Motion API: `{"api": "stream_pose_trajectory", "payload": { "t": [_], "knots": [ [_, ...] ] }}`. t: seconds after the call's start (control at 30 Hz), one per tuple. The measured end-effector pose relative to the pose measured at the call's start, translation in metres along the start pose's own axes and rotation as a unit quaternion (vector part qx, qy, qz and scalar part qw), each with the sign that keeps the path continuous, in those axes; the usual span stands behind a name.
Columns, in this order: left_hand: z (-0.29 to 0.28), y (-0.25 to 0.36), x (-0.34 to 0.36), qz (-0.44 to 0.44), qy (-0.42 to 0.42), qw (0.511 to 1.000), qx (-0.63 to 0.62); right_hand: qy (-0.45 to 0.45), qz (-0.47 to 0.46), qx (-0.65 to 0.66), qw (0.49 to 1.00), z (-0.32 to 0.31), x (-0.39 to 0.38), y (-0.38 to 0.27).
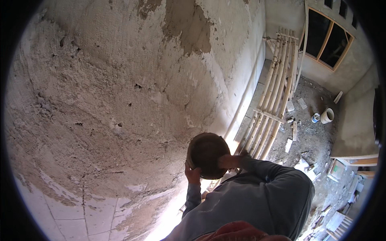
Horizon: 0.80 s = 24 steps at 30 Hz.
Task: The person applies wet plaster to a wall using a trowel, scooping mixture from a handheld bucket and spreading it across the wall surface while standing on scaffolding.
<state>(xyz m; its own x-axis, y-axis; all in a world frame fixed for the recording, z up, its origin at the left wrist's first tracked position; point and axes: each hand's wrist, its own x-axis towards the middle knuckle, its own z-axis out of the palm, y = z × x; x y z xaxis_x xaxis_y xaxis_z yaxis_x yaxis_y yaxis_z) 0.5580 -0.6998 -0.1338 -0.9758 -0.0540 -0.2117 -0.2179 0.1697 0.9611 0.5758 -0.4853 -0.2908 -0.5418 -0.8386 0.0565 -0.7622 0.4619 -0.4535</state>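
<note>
A round dark bucket point(209, 156) is held up in front of my body, close to the plastered wall point(132, 92). Its inside lies in shadow, so I cannot make out what fills it. My left hand point(193, 173) is closed on the bucket's near left rim. Over the right side of the opening reaches my right hand point(228, 161). It looks closed, but its fingertips are lost in the dark, and whatever they hold is hidden. The wall is rough, with a darker, damp-looking patch point(189, 28) high up.
A scaffold platform of long wooden poles point(277, 76) runs along the wall to the right. On the rubble-strewn floor below stand a white bucket point(327, 116) and a small blue-and-white can point(315, 117). A wood-framed window point(326, 39) is at the far right.
</note>
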Motion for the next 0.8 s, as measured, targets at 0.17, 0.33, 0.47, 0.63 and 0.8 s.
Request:
{"api": "stream_pose_trajectory", "payload": {
  "t": [0.17,0.33,0.47,0.63,0.8],
  "knots": [
    [0.021,0.010,0.024,-0.018,-0.048,0.999,-0.015,-0.073,0.270,0.597,0.752,-0.140,-0.048,-0.038],
    [0.046,0.029,0.030,-0.113,-0.053,0.971,-0.205,0.177,0.189,0.589,0.765,-0.124,-0.085,0.001],
    [0.038,-0.016,0.016,0.127,0.014,0.991,-0.048,0.234,0.226,0.739,0.590,-0.227,-0.086,-0.002],
    [0.016,-0.019,0.008,-0.064,0.088,0.984,-0.143,0.567,0.127,0.594,0.557,-0.333,-0.094,0.037],
    [-0.018,-0.020,-0.023,-0.113,0.188,0.972,-0.087,0.833,0.074,0.183,0.516,-0.446,-0.098,0.045]
  ]
}}
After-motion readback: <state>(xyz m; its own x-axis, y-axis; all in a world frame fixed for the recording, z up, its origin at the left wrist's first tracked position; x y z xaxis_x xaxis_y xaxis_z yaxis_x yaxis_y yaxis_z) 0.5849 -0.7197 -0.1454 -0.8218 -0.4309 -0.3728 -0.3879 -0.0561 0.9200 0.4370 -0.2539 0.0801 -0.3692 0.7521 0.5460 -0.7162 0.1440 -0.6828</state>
